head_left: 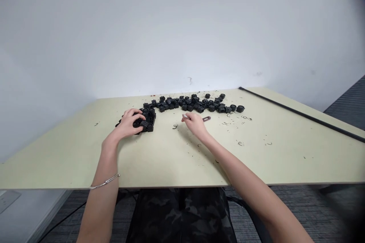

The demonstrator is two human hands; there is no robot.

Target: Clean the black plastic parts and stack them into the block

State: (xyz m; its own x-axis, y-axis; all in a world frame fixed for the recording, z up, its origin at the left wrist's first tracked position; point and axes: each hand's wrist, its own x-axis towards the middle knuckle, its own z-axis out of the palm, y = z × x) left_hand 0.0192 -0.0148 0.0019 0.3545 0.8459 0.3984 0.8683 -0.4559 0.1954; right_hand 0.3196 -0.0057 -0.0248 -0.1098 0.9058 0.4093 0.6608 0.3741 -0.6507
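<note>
white wall (182,26) rises straight behind a large pale green surface (273,163), which runs the full width of the view. grey carpet (348,106) shows past its right side and below its near edge. the person's camouflage trousers (179,212) sit just under that edge.

a long black rod (302,116) lies along the right side of the surface, near the edge. a loose band of black plastic fittings (189,103) spreads across the far part, close to the wall, and a denser cluster of them (147,123) sits at its left end. dark curled shavings (238,118) are scattered mostly right of the hands.

left hand (129,123) is wide, fingers spread and draped over the cluster, touching it; a thin bracelet (105,181) circles that wrist. right hand (194,123) is narrow, fingertips pinched on a small pale piece (185,115), apart from the fittings. a small flat link (207,119) lies just beside it.

one shaving curl (175,126) lies between the hands, nothing taller. both hands are well apart from the near edge, and the right hand sits just below the band.
</note>
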